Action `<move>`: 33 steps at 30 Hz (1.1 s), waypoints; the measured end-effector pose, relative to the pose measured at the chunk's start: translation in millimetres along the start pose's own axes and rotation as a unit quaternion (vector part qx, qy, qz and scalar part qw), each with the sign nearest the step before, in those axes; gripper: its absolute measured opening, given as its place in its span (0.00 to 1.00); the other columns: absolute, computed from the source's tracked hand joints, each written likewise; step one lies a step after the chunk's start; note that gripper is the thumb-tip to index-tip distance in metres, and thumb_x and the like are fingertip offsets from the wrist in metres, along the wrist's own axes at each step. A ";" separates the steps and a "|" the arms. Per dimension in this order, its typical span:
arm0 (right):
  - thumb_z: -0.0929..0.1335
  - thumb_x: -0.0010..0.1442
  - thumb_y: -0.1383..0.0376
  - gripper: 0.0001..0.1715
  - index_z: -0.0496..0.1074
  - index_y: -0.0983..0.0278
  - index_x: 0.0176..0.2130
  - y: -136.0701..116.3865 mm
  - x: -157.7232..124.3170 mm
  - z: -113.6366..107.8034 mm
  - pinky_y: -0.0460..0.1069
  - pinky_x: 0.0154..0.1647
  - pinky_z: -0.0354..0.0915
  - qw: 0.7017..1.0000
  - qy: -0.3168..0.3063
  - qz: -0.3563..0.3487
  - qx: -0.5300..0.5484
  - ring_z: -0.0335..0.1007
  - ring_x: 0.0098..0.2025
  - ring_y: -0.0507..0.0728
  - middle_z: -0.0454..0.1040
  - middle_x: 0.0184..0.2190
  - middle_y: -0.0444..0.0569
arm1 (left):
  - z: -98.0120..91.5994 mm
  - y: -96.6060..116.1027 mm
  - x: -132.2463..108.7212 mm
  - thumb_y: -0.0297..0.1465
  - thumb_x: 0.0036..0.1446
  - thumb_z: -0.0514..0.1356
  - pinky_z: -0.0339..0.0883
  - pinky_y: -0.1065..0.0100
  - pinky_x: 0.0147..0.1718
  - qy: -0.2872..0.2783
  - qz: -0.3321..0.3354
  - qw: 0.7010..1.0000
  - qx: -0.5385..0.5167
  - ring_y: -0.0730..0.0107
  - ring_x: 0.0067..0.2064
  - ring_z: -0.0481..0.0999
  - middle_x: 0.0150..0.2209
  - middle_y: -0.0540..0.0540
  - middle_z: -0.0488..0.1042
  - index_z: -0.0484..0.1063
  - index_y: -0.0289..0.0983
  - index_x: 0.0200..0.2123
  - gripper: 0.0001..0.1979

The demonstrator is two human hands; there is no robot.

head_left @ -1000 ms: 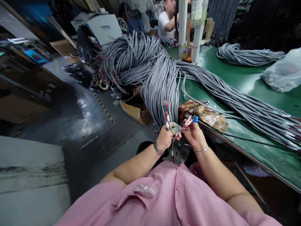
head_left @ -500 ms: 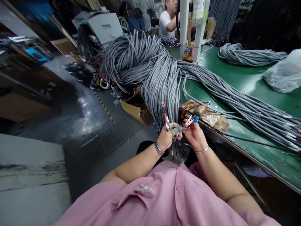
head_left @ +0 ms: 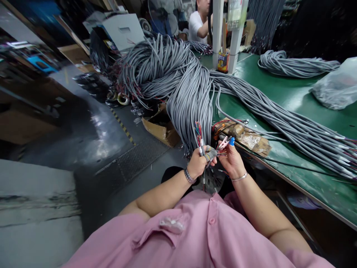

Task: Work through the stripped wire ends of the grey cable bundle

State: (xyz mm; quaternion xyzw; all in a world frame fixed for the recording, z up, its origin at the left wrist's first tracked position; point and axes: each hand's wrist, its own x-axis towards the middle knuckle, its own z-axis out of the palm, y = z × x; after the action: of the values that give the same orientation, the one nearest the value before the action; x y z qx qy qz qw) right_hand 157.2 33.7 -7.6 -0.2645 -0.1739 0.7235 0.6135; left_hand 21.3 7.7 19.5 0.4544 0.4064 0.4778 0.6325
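Note:
My left hand (head_left: 196,163) is closed round the ends of a few grey cables (head_left: 199,139), whose stripped coloured wires stick up above the fist. A grey finger cot covers one of its fingers. My right hand (head_left: 231,158) is pinched on thin coloured wire ends (head_left: 222,145) right beside the left hand, and a blue cot caps its fingertip. Both hands are held over my lap, just off the near edge of the green table (head_left: 292,96). A thick bundle of grey cables (head_left: 192,96) hangs off that edge just behind my hands.
More grey cables run across the table to the right (head_left: 301,134) and lie coiled at the back (head_left: 290,65). A taped brown block (head_left: 242,136) sits on the table edge. A clear plastic bag (head_left: 334,85), white posts (head_left: 217,33), a cardboard box on the floor (head_left: 160,128), another person (head_left: 198,24).
The cable ends in my left hand have tilted slightly to the right. Both hands stay together in nearly the same place.

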 end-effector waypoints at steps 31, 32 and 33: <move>0.72 0.56 0.54 0.15 0.75 0.64 0.30 -2.3 -2.9 5.4 0.45 0.27 0.66 0.999 0.010 -0.014 0.028 0.64 0.23 0.49 0.74 0.23 0.42 | 3.1 3.2 -0.1 0.39 0.50 0.65 0.65 0.73 0.21 0.022 0.007 0.999 0.045 0.75 0.20 0.69 0.20 0.48 0.73 0.71 0.33 0.24 0.14; 0.72 0.56 0.53 0.16 0.75 0.64 0.30 -2.4 -3.3 5.3 0.45 0.27 0.66 0.999 0.009 -0.012 0.029 0.65 0.23 0.49 0.74 0.23 0.42 | 3.0 2.3 -0.6 0.40 0.50 0.65 0.65 0.73 0.21 0.022 0.011 0.999 0.043 0.75 0.21 0.69 0.20 0.48 0.73 0.71 0.33 0.24 0.14; 0.72 0.56 0.53 0.16 0.75 0.64 0.30 -2.4 -3.8 5.1 0.45 0.27 0.66 1.000 0.006 -0.010 0.028 0.65 0.23 0.49 0.73 0.23 0.43 | 2.8 1.5 -1.3 0.40 0.50 0.65 0.65 0.73 0.22 0.021 0.015 0.999 0.041 0.75 0.21 0.70 0.21 0.48 0.73 0.71 0.34 0.24 0.15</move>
State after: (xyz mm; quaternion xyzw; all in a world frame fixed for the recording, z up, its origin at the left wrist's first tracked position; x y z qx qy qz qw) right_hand 156.5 30.8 -1.5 -0.2502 -0.1524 0.7201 0.6290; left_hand 23.4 6.1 21.7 0.4758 0.4321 0.4796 0.5974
